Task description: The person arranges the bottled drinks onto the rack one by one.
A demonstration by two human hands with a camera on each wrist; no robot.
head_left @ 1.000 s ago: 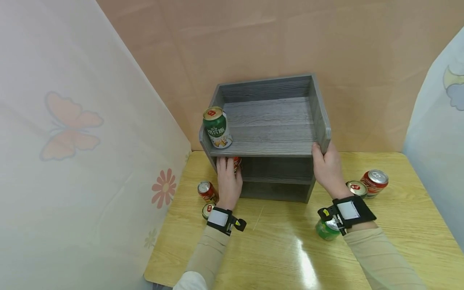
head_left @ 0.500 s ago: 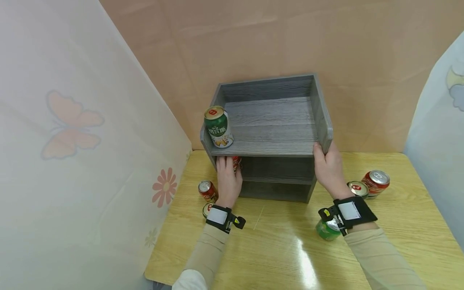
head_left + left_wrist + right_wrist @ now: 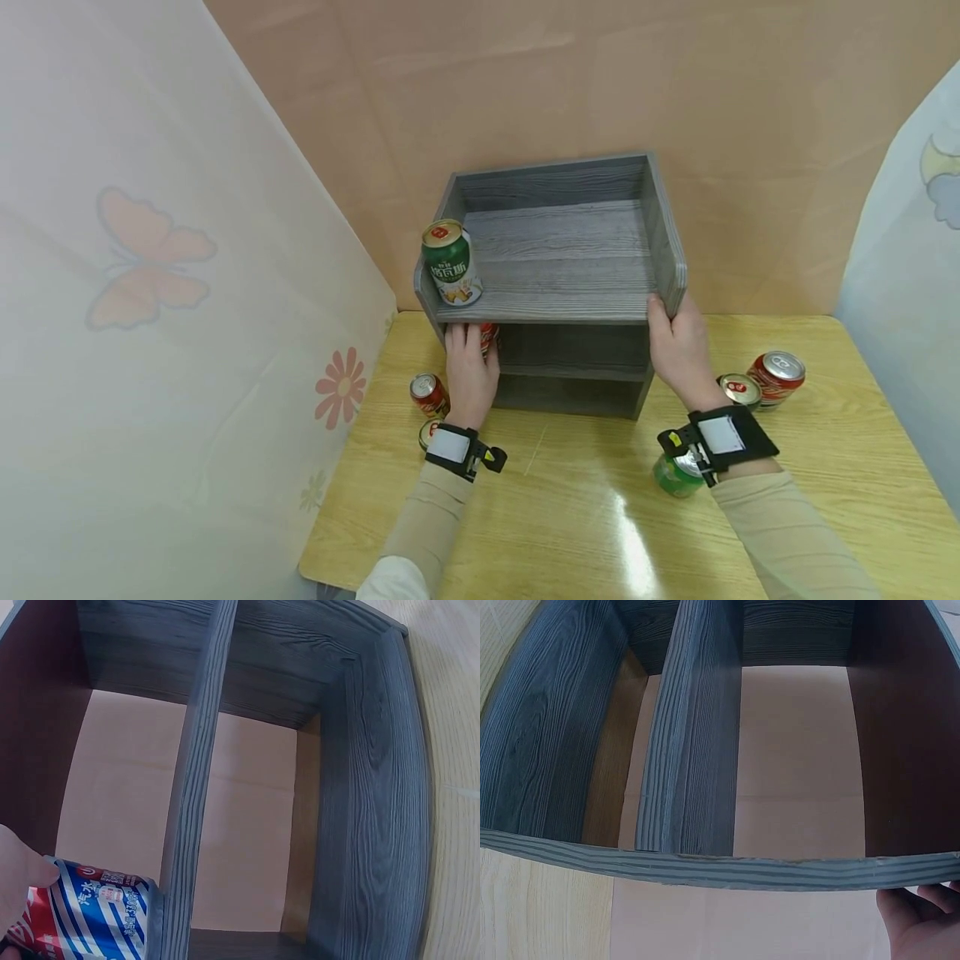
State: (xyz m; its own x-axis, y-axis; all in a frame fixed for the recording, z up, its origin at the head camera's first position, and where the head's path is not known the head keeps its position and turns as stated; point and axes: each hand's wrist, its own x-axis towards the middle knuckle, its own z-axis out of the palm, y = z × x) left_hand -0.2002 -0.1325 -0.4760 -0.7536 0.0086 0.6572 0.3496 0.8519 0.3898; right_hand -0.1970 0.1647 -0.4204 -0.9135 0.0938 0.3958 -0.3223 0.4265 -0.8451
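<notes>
Beige sleeves (image 3: 431,510) (black wrist straps (image 3: 753,433))

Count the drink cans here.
7: upper green can atop the shelf; striped can in left hand; on table, left red can, left gold-topped can, right red can, right gold-topped can, right green can. Others may be hidden.

The left arm (image 3: 429,510) and right arm (image 3: 783,527) are stretched forward, well apart; the left hand (image 3: 470,379) is curled in a grip, while the right hand (image 3: 681,354) is set in a pinch, thumb (image 3: 657,315) extended, fingers (image 3: 898,906) partly hidden
</notes>
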